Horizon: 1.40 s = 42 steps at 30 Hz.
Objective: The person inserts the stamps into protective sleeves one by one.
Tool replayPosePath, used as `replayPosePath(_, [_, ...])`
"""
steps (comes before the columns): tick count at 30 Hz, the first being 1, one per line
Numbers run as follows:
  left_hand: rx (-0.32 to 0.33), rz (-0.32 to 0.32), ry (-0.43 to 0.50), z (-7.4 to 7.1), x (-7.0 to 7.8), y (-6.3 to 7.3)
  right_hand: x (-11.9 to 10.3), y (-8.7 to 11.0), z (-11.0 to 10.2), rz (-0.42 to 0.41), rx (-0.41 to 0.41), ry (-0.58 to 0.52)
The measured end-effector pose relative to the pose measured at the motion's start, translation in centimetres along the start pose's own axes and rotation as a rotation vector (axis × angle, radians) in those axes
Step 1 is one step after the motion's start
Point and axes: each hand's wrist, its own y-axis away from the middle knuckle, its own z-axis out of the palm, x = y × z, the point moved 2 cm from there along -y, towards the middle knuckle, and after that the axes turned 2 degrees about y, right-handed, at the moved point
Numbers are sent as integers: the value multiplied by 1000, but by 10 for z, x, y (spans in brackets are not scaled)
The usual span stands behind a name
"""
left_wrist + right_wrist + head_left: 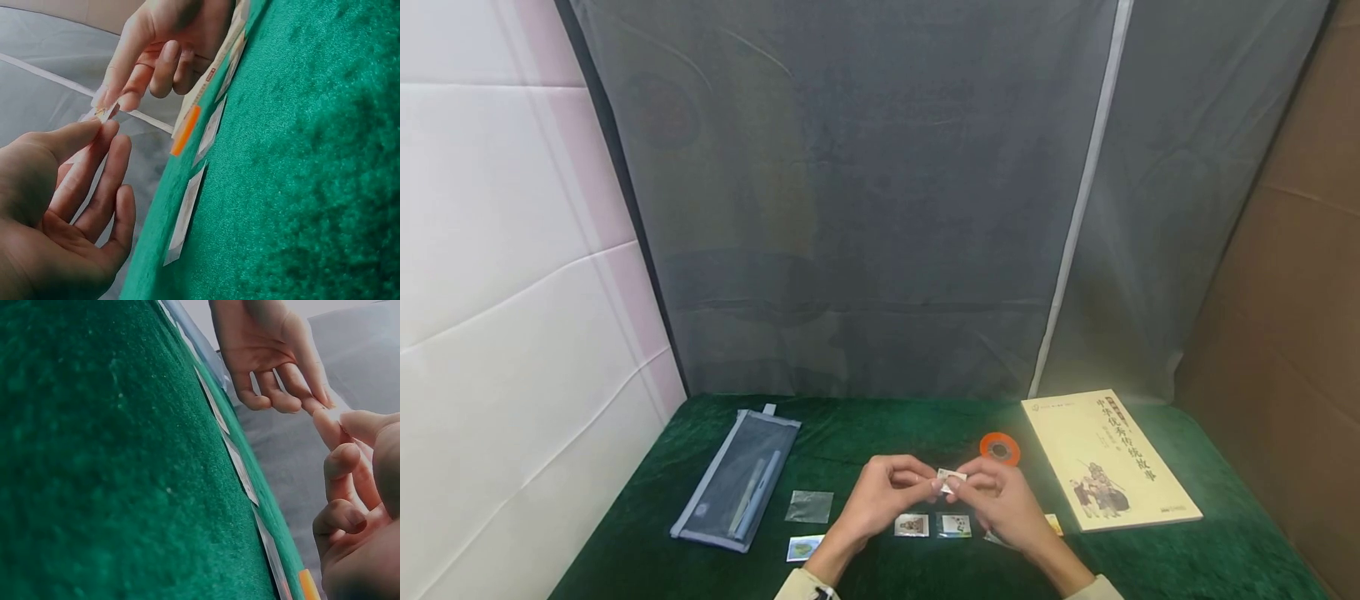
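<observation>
Between my two hands, raised over the green cloth, is a small white stamp [953, 477] with a printed picture. My left hand [882, 495] pinches its left edge between thumb and index finger. On the opposite edge, my right hand [1000, 498] pinches it the same way, its thumb covering part of the print. In the left wrist view the stamp [101, 114] is tilted, its face partly hidden by fingertips. Below the hands lie a brown-pictured stamp [912, 525] and a panda stamp [955, 525] in a clear sleeve. Another clear sleeve [1000, 541] is partly under my right wrist.
A blue-green stamp [803, 547] and an empty clear sleeve [809, 506] lie left. Beyond them is a mesh pencil pouch [737, 479] with pens inside. An orange tape roll [1000, 448] sits behind my right hand, a cream book [1111, 458] to the right. A yellow piece [1054, 524] shows beside my right forearm.
</observation>
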Motion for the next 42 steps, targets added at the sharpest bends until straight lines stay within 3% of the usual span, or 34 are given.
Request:
replayPosePath(7, [27, -5, 29, -1, 0, -1, -3, 0, -2, 25, 61, -9])
replayPosePath(16, [11, -14, 47, 0, 0, 0, -3, 0, -2, 29, 64, 15])
replayPosePath(27, [7, -9, 51, 2, 0, 0, -6, 1, -1, -52, 53, 49])
replayPosePath(42, [2, -15, 69, 5, -1, 0, -2, 0, 1, 4, 71, 35])
